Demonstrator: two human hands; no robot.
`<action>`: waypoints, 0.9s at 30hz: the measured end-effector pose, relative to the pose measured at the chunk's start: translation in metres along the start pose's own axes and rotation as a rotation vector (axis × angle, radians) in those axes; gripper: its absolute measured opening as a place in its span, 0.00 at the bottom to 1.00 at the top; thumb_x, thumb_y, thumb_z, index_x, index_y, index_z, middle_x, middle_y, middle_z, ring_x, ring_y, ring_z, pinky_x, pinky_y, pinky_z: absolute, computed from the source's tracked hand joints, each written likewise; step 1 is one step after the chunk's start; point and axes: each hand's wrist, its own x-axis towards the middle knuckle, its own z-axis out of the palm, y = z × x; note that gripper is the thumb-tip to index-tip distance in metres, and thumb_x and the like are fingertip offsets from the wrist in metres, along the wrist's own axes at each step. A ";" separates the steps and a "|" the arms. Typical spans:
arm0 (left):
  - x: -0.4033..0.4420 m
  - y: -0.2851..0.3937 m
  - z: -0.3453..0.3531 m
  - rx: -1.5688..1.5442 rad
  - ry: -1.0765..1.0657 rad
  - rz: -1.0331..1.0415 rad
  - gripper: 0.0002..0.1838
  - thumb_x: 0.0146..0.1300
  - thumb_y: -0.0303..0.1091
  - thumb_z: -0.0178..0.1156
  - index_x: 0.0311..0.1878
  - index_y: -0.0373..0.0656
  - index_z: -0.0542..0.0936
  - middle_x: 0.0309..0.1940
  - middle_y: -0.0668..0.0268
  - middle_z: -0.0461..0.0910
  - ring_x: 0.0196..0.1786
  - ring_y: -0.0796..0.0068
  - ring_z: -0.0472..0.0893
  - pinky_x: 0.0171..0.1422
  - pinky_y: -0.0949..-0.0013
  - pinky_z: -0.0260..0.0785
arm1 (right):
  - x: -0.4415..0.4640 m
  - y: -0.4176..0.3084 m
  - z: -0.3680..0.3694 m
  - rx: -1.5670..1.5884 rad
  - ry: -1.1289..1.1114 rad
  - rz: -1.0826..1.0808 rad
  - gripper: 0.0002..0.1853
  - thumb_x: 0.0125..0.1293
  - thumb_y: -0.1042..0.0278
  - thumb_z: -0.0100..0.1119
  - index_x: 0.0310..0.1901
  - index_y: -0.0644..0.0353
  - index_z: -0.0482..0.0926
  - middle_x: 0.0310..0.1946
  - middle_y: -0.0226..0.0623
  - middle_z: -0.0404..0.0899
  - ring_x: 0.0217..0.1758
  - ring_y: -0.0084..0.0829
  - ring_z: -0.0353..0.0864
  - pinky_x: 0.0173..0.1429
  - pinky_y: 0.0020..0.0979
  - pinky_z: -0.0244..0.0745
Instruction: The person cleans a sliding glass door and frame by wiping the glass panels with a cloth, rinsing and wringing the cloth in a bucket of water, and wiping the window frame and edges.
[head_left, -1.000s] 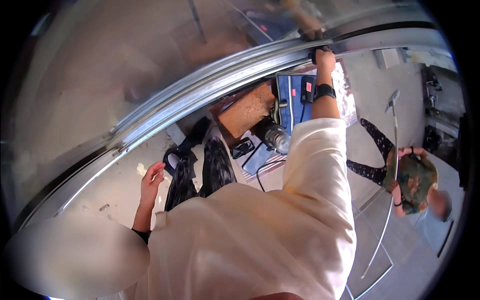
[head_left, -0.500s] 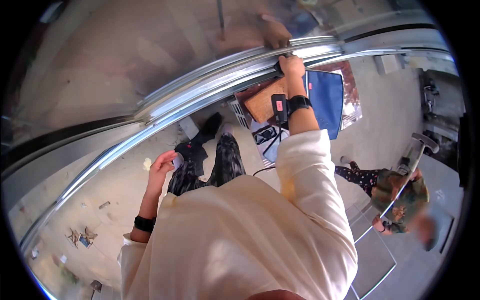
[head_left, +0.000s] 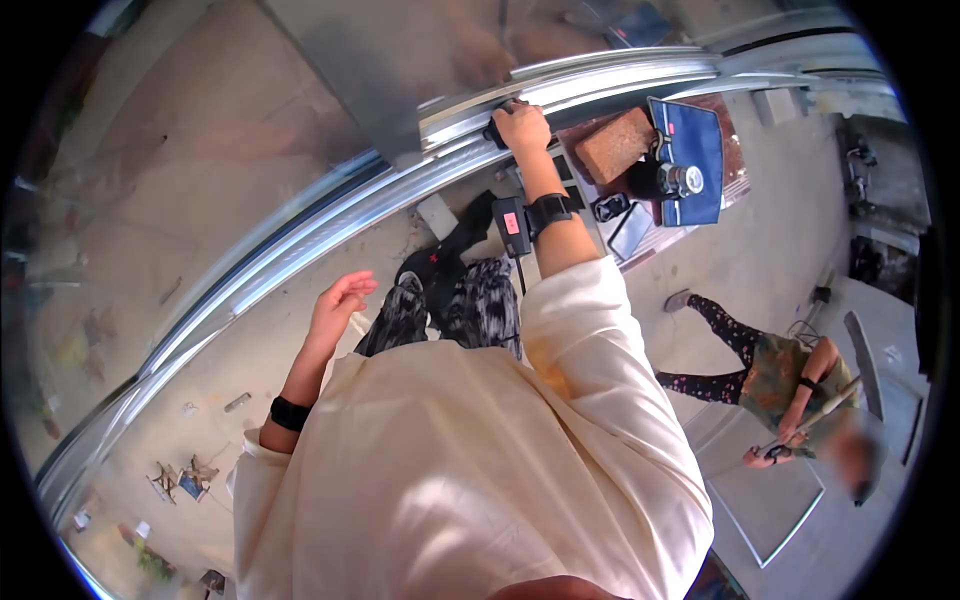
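Observation:
My right hand (head_left: 522, 127) is wrapped round a small black object (head_left: 494, 134) against the metal frame (head_left: 590, 84) of a glass panel. What the black object is, I cannot make out. My left hand (head_left: 343, 300) hangs in the air over the floor beside my legs, fingers apart and holding nothing. A black band is on each of my wrists, and a black box with a pink label (head_left: 511, 224) sits by the right one. The glass panel (head_left: 240, 100) stretches up and left from the frame.
Right of my right arm, a low table (head_left: 737, 190) bears a brick (head_left: 615, 145), a blue bag (head_left: 697, 150), a jar (head_left: 682, 181) and a phone (head_left: 630, 231). Another person (head_left: 780, 380) holds a long-handled tool at the right. Folding stools (head_left: 184, 480) stand lower left.
My right hand has moved left along the metal frame, still closed on the black object. The panel's edge has shifted left. The table's items show fully again, and the other person's tool has changed angle.

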 end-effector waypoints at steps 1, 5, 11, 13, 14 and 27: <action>-0.001 0.002 -0.005 0.006 -0.002 0.000 0.20 0.62 0.23 0.45 0.58 0.42 0.72 0.50 0.65 0.78 0.53 0.76 0.75 0.53 0.71 0.68 | -0.011 -0.009 0.000 0.015 -0.021 -0.026 0.27 0.55 0.49 0.53 0.54 0.53 0.78 0.51 0.49 0.75 0.54 0.41 0.77 0.60 0.36 0.69; 0.015 0.010 0.002 0.054 -0.122 0.045 0.18 0.64 0.26 0.49 0.58 0.44 0.73 0.48 0.67 0.79 0.50 0.80 0.76 0.51 0.74 0.68 | -0.031 0.018 0.011 0.956 -0.376 -0.047 0.22 0.55 0.62 0.55 0.53 0.57 0.78 0.32 0.35 0.83 0.42 0.30 0.81 0.46 0.27 0.73; 0.061 0.042 0.074 0.067 -0.318 0.015 0.19 0.67 0.32 0.51 0.60 0.45 0.70 0.54 0.66 0.75 0.54 0.76 0.75 0.54 0.71 0.68 | -0.127 0.080 0.009 1.913 -0.564 0.216 0.16 0.61 0.68 0.51 0.51 0.53 0.73 0.42 0.30 0.80 0.41 0.28 0.81 0.47 0.32 0.77; 0.075 0.047 0.112 0.054 -0.283 0.064 0.21 0.65 0.35 0.55 0.61 0.44 0.69 0.52 0.64 0.75 0.54 0.74 0.75 0.53 0.70 0.69 | -0.156 0.102 0.021 2.096 -0.504 0.296 0.13 0.61 0.69 0.51 0.48 0.53 0.74 0.42 0.31 0.80 0.43 0.30 0.81 0.49 0.35 0.76; 0.082 0.047 0.134 0.086 -0.312 0.048 0.21 0.65 0.35 0.55 0.61 0.44 0.69 0.52 0.64 0.75 0.54 0.74 0.75 0.53 0.70 0.69 | -0.167 0.116 0.030 2.190 -0.468 0.325 0.11 0.62 0.68 0.51 0.46 0.53 0.74 0.42 0.32 0.80 0.44 0.32 0.80 0.50 0.37 0.76; 0.138 -0.094 0.268 0.534 -0.678 -0.034 0.13 0.56 0.32 0.64 0.44 0.40 0.78 0.32 0.69 0.77 0.28 0.83 0.76 0.28 0.78 0.72 | -0.294 0.227 0.123 2.429 0.349 0.717 0.15 0.65 0.62 0.55 0.52 0.56 0.72 0.46 0.33 0.78 0.48 0.32 0.79 0.53 0.41 0.75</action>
